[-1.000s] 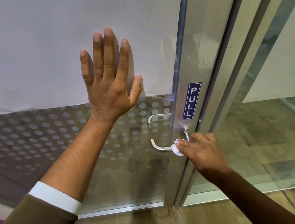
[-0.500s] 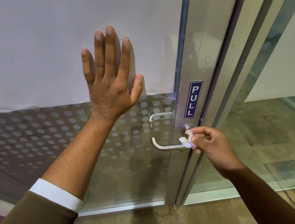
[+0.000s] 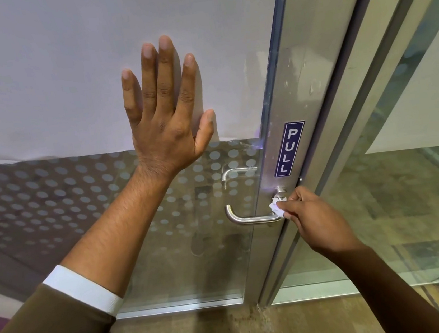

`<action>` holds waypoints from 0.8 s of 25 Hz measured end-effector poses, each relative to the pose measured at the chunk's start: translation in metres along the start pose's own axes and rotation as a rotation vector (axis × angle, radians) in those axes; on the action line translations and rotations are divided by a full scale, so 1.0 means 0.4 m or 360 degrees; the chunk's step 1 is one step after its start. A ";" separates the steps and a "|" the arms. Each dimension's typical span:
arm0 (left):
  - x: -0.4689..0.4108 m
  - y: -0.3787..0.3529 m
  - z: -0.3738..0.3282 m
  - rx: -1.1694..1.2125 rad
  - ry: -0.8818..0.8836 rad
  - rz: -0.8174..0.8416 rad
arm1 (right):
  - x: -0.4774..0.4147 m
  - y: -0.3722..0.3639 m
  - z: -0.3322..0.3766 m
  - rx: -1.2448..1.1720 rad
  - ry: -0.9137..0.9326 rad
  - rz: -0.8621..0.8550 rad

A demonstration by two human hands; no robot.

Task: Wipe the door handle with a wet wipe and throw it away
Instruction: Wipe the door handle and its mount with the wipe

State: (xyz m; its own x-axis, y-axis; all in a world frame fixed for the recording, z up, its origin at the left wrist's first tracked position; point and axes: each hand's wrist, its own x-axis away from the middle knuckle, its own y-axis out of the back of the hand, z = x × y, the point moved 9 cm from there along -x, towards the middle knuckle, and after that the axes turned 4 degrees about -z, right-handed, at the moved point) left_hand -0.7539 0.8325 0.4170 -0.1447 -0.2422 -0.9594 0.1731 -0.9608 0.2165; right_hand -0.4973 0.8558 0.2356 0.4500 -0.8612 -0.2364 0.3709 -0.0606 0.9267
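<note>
Wipe (image 3: 277, 207), one crumpled white piece, is pinched in the fingertips of the right hand (image 3: 312, 221) and pressed against the handle (image 3: 252, 217) at the end nearest the door frame (image 3: 286, 108), just below the round hub. The left hand (image 3: 165, 120) is laid flat, fingers spread, on the glass door (image 3: 63, 74), holding nothing. Wiping is judged to be under way: the inner end is being worked, while the lever's curved outer part is uncovered; whether it has been cleaned cannot be told. Disposal is left, and no bin is seen. Counted: two hands, one wipe, one handle on this side, a second handle (image 3: 237, 172) seen through the glass, one PULL sign (image 3: 289, 149).
</note>
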 end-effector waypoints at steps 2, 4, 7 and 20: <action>-0.001 0.001 0.000 0.0009 0.0004 -0.0006 | -0.022 0.006 -0.009 0.0116 0.0031 -0.0023; 0.000 0.000 -0.002 0.0004 -0.0002 -0.0001 | -0.029 0.012 -0.002 0.0199 0.0084 -0.0049; -0.002 -0.001 0.000 0.0006 0.0006 0.0010 | -0.002 0.002 0.043 0.0190 0.0176 0.0023; -0.003 -0.001 0.000 0.0004 0.0015 0.0053 | 0.021 -0.009 0.076 0.0330 0.0181 0.0180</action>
State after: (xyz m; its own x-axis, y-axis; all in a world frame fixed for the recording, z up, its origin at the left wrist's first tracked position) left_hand -0.7537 0.8330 0.4182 -0.1298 -0.2727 -0.9533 0.1753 -0.9526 0.2486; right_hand -0.5196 0.8336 0.2393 0.5717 -0.8069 -0.1485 0.1440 -0.0795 0.9864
